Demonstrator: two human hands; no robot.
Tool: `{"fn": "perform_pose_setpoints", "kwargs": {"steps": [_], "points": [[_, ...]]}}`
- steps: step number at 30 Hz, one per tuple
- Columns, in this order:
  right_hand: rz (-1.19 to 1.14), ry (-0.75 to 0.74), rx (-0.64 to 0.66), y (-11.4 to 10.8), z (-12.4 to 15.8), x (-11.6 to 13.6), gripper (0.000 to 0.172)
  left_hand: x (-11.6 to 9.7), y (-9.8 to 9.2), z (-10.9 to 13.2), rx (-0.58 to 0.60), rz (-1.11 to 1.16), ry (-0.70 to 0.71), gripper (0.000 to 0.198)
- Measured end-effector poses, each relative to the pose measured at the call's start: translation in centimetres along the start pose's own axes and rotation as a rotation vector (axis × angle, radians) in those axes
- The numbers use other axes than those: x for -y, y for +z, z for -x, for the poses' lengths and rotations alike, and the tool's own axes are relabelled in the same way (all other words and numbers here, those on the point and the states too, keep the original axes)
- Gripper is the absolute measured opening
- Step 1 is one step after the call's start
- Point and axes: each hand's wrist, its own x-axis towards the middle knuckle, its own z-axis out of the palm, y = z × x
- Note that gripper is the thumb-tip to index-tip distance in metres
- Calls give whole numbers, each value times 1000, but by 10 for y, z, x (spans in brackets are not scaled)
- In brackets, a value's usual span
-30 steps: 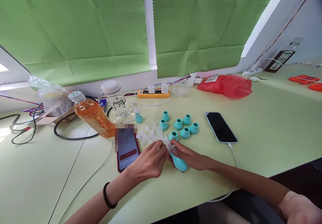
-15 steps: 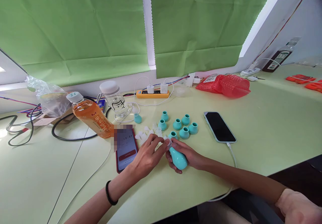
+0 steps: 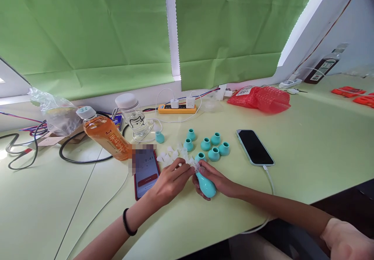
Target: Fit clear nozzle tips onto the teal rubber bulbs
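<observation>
My right hand [image 3: 217,180] is wrapped round a glossy teal squeeze bulb [image 3: 208,186], its round end toward me and its neck pointing away to the left. At the neck sits a clear plastic nozzle [image 3: 196,165]. My left hand [image 3: 172,178] is closed, thumb and fingers pinching this nozzle; the exact contact is partly hidden. Just beyond my fingers lies a loose pile of small translucent white plastic tips [image 3: 166,158]. Several teal open-necked bulbs [image 3: 214,154] stand upright behind my right hand. Farther left is a teal bulb with a clear tip on it [image 3: 159,137].
A red-cased phone [image 3: 147,174] lies left of my left hand, a tea bottle [image 3: 106,137] and a clear water bottle [image 3: 133,115] behind it. On the right is a charging phone [image 3: 255,147] with its cable. A power strip [image 3: 177,109] and red bubble-wrap bag [image 3: 260,99] lie at the back.
The squeeze bulb has shifted very slightly left in my right hand. My left fingers have moved a little at the nozzle, and more of the clear plastic shows there.
</observation>
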Motion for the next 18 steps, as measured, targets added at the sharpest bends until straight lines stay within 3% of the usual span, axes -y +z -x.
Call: {"fn": "perform_pose_setpoints", "kwargs": {"steps": [4,8,12,16,18], "points": [[91,-9,-11,1,2,4,24,1,-6,-6,59,131,-52,16],[158,-30,-61,5,5,4,24,-4,-5,-8,114,-7,-31,14],[77,-102,-92,9,5,1,22,-11,2,-6,-4,-80,-33,12],[-10,-303,-259,9,3,3,20,-7,2,-6,-141,105,-266,14],[25,-350,-269,7,3,5,18,2,3,-6,-123,73,-394,10]]}}
